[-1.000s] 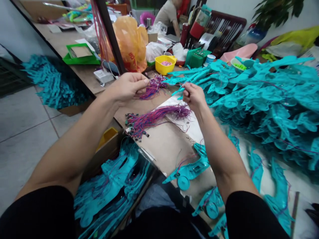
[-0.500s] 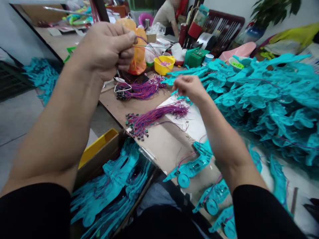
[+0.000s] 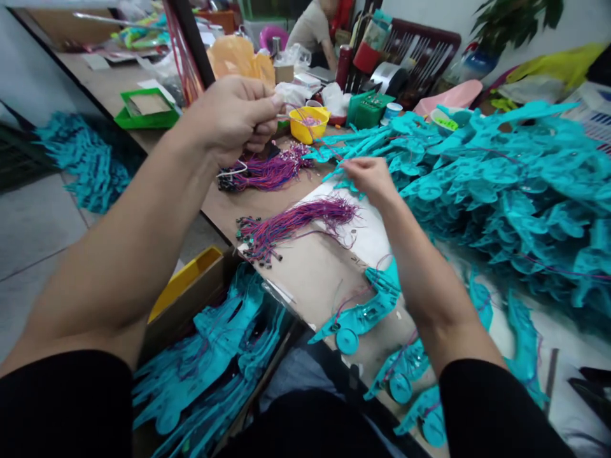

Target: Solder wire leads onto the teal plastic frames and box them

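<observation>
Pinched closed, my left hand (image 3: 248,117) is raised at upper centre, holding one end of thin reddish-purple wires (image 3: 310,130). The wires stretch down rightward to my right hand (image 3: 370,177), whose fingertips are pressed together on them. Below my hands, a bundle of purple and blue wires (image 3: 298,226) with dark connectors lies on the brown table (image 3: 305,280). A second wire bundle (image 3: 274,170) is behind it. Several turquoise plastic parts with wires, such as one with a round disc (image 3: 367,315), lie near the front edge.
A big heap of turquoise parts (image 3: 515,184) covers the right side. Behind my hands is a yellow bowl (image 3: 309,126). An open box at lower left holds more turquoise parts (image 3: 214,356). A green tray (image 3: 147,109) stands at left. A person (image 3: 312,32) sits at the back.
My left hand has moved right and down, nearer my right hand. The wires between my hands now look stretched straighter. The view has shifted slightly, and the green tray shows more fully.
</observation>
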Tool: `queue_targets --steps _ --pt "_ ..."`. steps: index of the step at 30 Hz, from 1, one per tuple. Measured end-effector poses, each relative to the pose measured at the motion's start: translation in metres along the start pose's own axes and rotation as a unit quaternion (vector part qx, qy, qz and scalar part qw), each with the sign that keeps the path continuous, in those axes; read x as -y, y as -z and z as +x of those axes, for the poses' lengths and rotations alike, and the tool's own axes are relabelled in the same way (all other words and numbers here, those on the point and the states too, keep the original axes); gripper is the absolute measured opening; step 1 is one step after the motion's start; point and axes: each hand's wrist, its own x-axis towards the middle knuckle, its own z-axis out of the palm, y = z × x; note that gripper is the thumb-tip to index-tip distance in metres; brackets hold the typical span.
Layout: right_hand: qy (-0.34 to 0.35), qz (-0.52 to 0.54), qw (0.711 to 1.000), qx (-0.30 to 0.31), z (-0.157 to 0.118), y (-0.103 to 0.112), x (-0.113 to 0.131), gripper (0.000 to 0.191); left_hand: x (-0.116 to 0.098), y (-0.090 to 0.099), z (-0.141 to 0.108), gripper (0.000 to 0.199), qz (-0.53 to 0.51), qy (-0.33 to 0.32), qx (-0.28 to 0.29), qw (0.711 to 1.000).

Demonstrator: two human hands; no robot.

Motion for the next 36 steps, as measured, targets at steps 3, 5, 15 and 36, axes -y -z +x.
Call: queue_targets --steps 3,5,15,36 --pt "-0.007 0.024 1.000 -0.002 -0.002 0.014 0.001 0.020 -0.008 -0.008 -0.002 0.027 -0.024 -0.005 -0.013 1.000" --pt "-0.001 0.021 1.000 0.007 -0.004 0.022 0.003 0.021 -0.017 -0.014 -0.003 0.030 -0.038 -0.009 -0.030 0.999" --pt "0.029 0.023 0.997 -0.066 -0.024 0.050 0.012 0.012 -0.047 -0.027 0.011 0.025 -0.074 0.001 -0.030 0.997" --pt "0.021 -0.041 0.986 -0.159 -0.149 0.193 0.048 0.023 0.010 -0.064 0.116 0.006 -0.093 -0.054 0.031 0.994"
